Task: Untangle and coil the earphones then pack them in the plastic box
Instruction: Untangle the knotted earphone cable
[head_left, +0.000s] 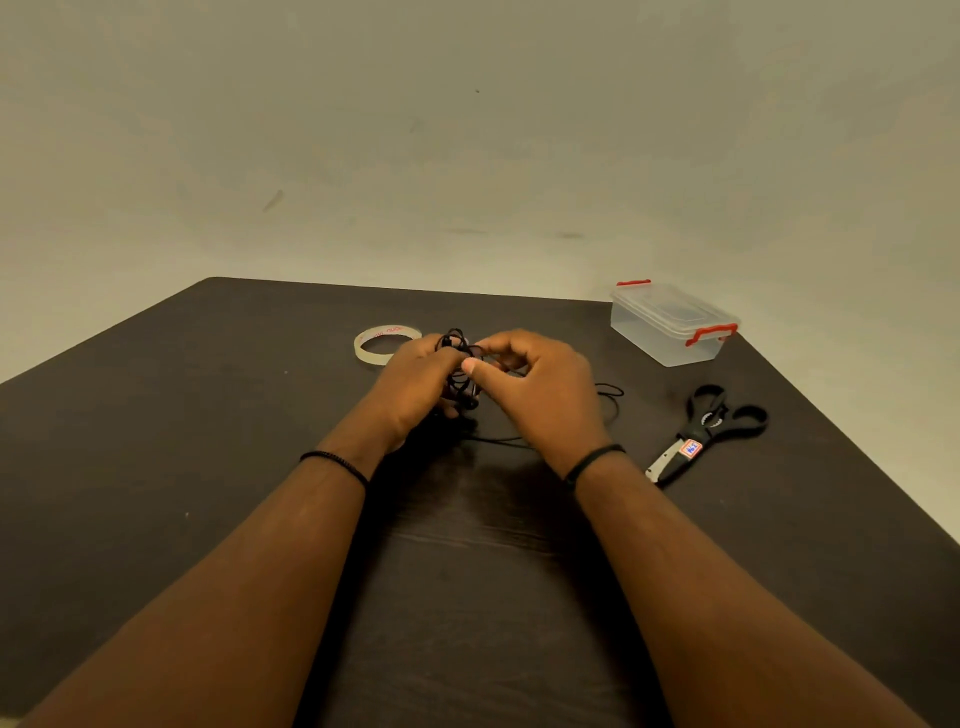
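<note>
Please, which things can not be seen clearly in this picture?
- Earphones, head view: most of the bundle is hidden between the left hand and right hand; how tangled it is cannot be told.
- Plastic box: contents unclear through the cloudy walls.
- Scissors: label too small to read.
- Tape roll: near edge behind the left hand.

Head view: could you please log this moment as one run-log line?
stage: coiling | hands: left and right hold black earphone cable bundle | clear plastic box with red latches: closed

Materials I see from my feed

Matt dark wood-grain tabletop (156, 467); clear glossy plastic box (670, 325); shiny translucent tape roll (366, 351); black plastic-handled scissors (711, 426).
</note>
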